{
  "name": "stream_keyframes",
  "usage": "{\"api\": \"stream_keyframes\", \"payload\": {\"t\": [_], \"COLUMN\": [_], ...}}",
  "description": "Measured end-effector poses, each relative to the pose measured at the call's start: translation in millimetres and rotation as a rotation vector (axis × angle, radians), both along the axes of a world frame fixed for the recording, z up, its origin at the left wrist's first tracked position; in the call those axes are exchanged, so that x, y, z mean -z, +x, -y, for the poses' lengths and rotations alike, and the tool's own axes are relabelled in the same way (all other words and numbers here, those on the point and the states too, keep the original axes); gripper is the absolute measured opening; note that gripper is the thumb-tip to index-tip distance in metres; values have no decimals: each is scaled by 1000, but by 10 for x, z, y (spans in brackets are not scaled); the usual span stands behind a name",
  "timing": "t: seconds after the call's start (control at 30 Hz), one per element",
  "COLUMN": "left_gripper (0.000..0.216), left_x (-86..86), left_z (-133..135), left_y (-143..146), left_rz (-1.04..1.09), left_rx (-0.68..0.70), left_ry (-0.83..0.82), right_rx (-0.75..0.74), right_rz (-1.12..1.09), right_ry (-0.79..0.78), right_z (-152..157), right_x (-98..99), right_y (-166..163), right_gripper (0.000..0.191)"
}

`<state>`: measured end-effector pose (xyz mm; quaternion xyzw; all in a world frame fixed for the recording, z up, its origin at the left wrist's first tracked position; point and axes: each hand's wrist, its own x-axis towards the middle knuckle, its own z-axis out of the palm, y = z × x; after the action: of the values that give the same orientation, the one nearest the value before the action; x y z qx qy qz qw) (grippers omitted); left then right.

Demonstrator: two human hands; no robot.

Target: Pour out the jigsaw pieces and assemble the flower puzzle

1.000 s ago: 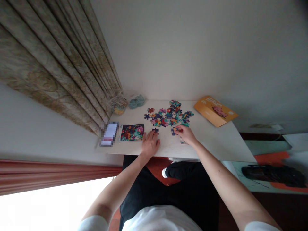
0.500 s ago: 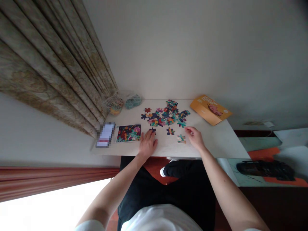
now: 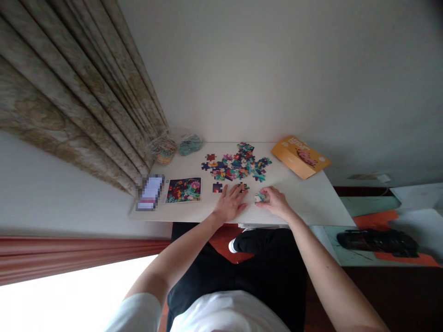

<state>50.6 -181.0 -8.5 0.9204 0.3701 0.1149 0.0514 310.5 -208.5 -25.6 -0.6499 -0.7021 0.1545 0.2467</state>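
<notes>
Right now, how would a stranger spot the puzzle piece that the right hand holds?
On the near side of the white table, find the right hand. It holds the puzzle piece, whose pale and teal patches set it apart from the dark purple piece left of the left hand.

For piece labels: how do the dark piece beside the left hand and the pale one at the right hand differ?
The dark piece is mostly bluish-purple; the pale piece shows white and teal. The dark piece lies uncovered; the pale piece is partly hidden by the right hand. Both are apart from the pile.
</notes>
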Motion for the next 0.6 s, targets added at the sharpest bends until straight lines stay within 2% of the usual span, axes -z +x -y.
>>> {"api": "stream_keyframes", "payload": {"t": [0.2, 0.37, 0.47, 0.6], "left_gripper": [51, 51, 52, 52], "left_x": [17, -8, -25, -7], "left_z": [-20, -14, -13, 3], "left_y": [38, 24, 27, 18], "left_rz": [-21, -24, -30, -19], "left_rx": [1, 6, 6, -2], "left_ry": [-20, -43, -82, -101], "right_rx": [-39, -124, -128, -111], "right_rz": [-317, -461, -442, -380], "right_ry": [-186, -323, -317, -213], "right_z": [30, 25, 3, -9], "right_x": [-56, -105, -126, -122], "right_y": [153, 356, 366, 315], "right_gripper": [36, 34, 32, 30]}}
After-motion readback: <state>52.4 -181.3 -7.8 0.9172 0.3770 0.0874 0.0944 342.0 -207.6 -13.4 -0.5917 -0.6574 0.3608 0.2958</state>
